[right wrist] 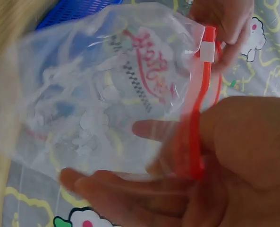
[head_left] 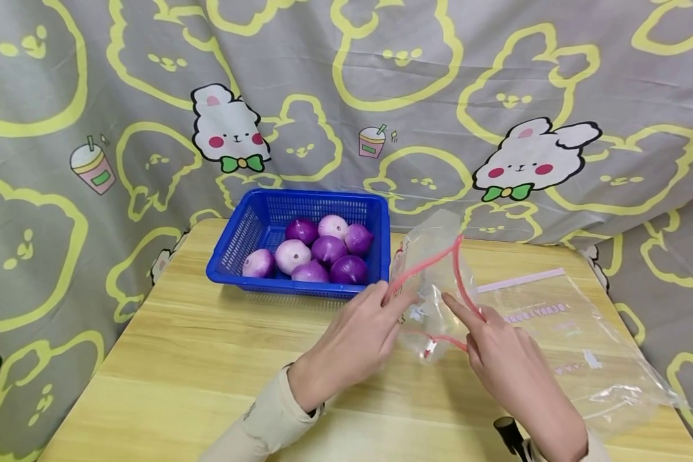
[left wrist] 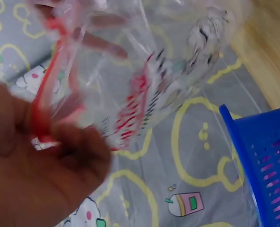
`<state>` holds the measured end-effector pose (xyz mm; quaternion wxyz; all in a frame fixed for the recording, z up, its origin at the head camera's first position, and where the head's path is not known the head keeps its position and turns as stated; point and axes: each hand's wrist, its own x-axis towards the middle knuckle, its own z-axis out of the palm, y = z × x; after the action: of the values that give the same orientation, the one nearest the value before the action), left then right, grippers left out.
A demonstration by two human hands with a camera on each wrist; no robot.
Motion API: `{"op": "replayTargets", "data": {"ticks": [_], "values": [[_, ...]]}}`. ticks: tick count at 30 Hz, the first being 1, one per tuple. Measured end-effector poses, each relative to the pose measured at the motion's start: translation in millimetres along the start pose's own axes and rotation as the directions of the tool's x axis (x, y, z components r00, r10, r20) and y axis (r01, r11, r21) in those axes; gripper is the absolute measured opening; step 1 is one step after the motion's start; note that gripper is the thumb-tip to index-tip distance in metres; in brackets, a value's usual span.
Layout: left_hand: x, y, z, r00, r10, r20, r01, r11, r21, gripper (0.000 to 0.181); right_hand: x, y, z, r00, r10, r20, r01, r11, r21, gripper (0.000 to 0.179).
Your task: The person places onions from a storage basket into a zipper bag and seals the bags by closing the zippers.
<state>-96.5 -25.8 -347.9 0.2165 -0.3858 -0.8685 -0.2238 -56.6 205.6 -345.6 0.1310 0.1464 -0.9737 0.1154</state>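
Evidently a two-handed hold: left hand pinches one side of the red rim of a clear bag, right hand grips the other side, index finger reaching across the mouth, which is spread between them. Bag is held above the table, just right of a blue basket with onions in it, eight showing. Main risk, as I judge it: thin, slippery plastic. Should either grip loosen, the rim could slip and the mouth fold flat; too hard a pull apart might strain the strip near the slider, on the near side between the hands. Second bag lies flat to the right, partly under the right arm; a sweep of that arm could drag it. Left hand is close to the basket's near right corner; a knock might roll the onions. Hard to make out: right hand's lower fingers, hidden in the head view; left fingertips, blurred at the wrist; print on the bag, crumpled, not legible. Dark thing by the right wrist, cut off at the near edge, purpose unclear.
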Motion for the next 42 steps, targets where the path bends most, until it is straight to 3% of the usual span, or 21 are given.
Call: {"op": "replayTargets", "data": {"ticks": [3,6,9,12,14,16,18,22,25,28,31,33,36,39,41,42], "values": [[-2.2,-0.2,1.2,0.988,-0.041,0.146,0.035,0.998,0.048,0.028,3.5,3.8,4.1,0.998,-0.028,-0.064,0.028,1.000,0.003,0.058],[-3.0,-1.1,1.8,0.975,-0.074,0.207,0.067,0.997,0.042,0.027,6.5,4.5,5.6,0.989,-0.034,-0.147,0.037,0.999,0.020,0.043],[-3.2,-1.7,2.9,0.978,-0.085,0.191,0.083,0.996,0.018,0.018,9.5,4.4,6.2,0.979,0.019,-0.204,-0.002,0.997,0.083,0.023],[-3.4,-0.5,4.4,0.989,-0.082,0.125,0.082,0.997,0.005,0.004,11.7,5.8,6.7,0.967,0.070,-0.247,-0.037,0.990,0.134,0.025],[-3.6,1.2,6.5,0.995,-0.068,0.074,0.066,0.997,0.033,0.014,11.5,8.2,7.5,0.965,0.053,-0.257,-0.023,0.993,0.116,0.025],[-3.8,3.3,8.3,0.998,-0.057,0.036,0.054,0.995,0.085,0.019,10.7,10.7,9.0,0.979,0.002,-0.204,0.015,0.997,0.081,0.020],[-4.4,5.0,10.6,0.999,-0.045,0.021,0.042,0.989,0.140,0.019,8.9,12.7,11.9,0.994,-0.051,-0.098,0.057,0.997,0.054,0.024],[-4.9,6.9,14.0,0.998,-0.028,0.053,0.019,0.987,0.157,0.012,6.7,13.8,18.4,0.990,-0.102,0.097,0.096,0.993,0.067,0.040],[-5.4,8.6,15.7,0.995,-0.006,0.099,-0.009,0.988,0.153,0.002,7.3,13.0,20.5,0.984,-0.095,0.148,0.082,0.993,0.089,0.044],[-6.2,11.3,16.9,0.987,0.008,0.158,-0.036,0.984,0.173,0.020,11.0,12.4,19.2,0.984,-0.060,0.169,0.042,0.994,0.105,0.042],[-7.1,13.9,16.5,0.981,0.009,0.192,-0.050,0.977,0.207,0.038,15.2,14.5,13.3,0.994,0.014,0.105,-0.028,0.991,0.132,0.036],[-7.1,15.8,14.5,0.984,0.011,0.178,-0.053,0.970,0.237,0.038,16.1,18.6,8.6,0.998,0.061,-0.003,-0.060,0.986,0.159,0.026],[-6.4,18.3,11.0,0.993,0.046,0.106,-0.071,0.966,0.248,0.020,14.8,23.0,1.4,0.971,0.133,-0.199,-0.093,0.976,0.198,0.015],[-6.4,21.5,9.5,0.993,0.110,0.040,-0.117,0.961,0.250,0.011,12.9,24.3,-2.1,0.941,0.106,-0.320,-0.047,0.981,0.186,0.019],[-5.8,22.5,9.2,0.990,0.141,0.007,-0.138,0.955,0.262,0.013,11.7,23.7,-2.8,0.942,0.053,-0.332,0.005,0.985,0.171,0.007],[-5.4,22.5,9.1,0.990,0.144,-0.009,-0.136,0.954,0.268,0.014,11.2,23.3,-2.9,0.947,0.015,-0.321,0.037,0.987,0.158,0.013]]}}
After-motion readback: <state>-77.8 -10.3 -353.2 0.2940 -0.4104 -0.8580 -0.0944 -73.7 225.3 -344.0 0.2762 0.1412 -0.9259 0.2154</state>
